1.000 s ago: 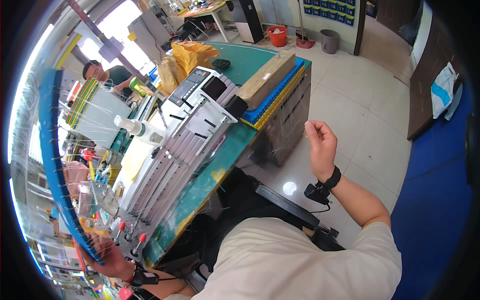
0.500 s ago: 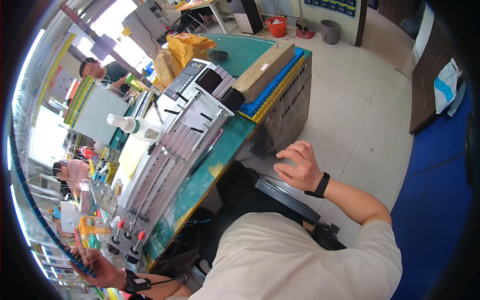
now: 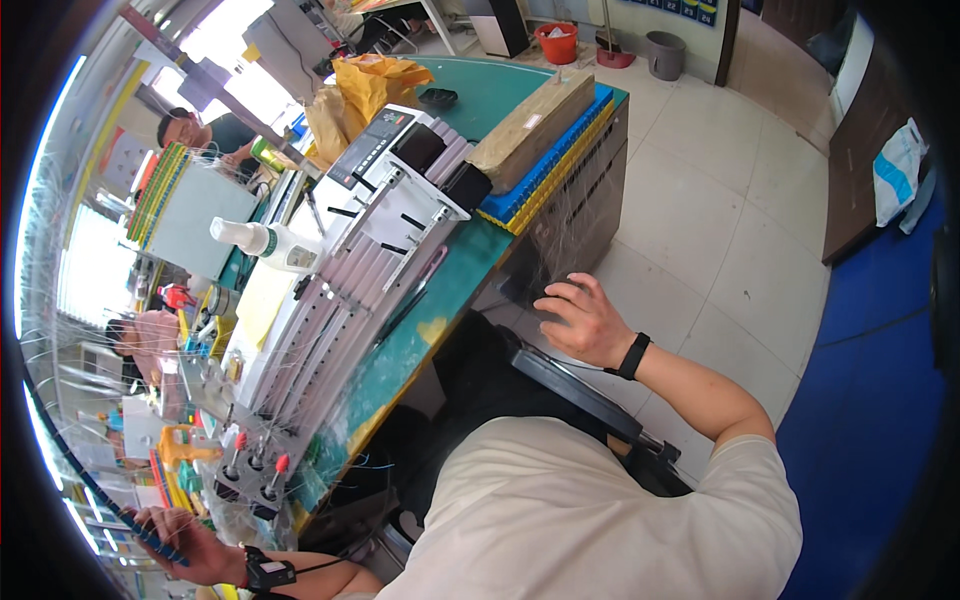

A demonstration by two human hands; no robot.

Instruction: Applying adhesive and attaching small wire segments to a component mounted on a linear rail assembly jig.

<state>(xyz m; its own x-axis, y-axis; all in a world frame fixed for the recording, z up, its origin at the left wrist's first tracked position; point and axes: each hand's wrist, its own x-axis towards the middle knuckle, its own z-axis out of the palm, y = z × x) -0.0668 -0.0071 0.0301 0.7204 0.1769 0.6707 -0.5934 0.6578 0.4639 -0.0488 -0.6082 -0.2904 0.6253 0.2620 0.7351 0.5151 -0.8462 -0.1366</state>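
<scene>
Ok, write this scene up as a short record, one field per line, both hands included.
Left hand: gripping a blue strip with fine strands
Right hand: fingers partly curled; too unclear to tell if it pinches a strand
Bench: green top
On bench: long machine with red-tipped levers; brown block lying on blue and yellow strips
On floor: red bucket

A head-worn fisheye looks down and forward, close over the shirt (image 3: 600,510), across the green bench (image 3: 492,90).

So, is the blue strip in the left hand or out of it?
In: the left hand grips the blue strip near its lower end.
</scene>
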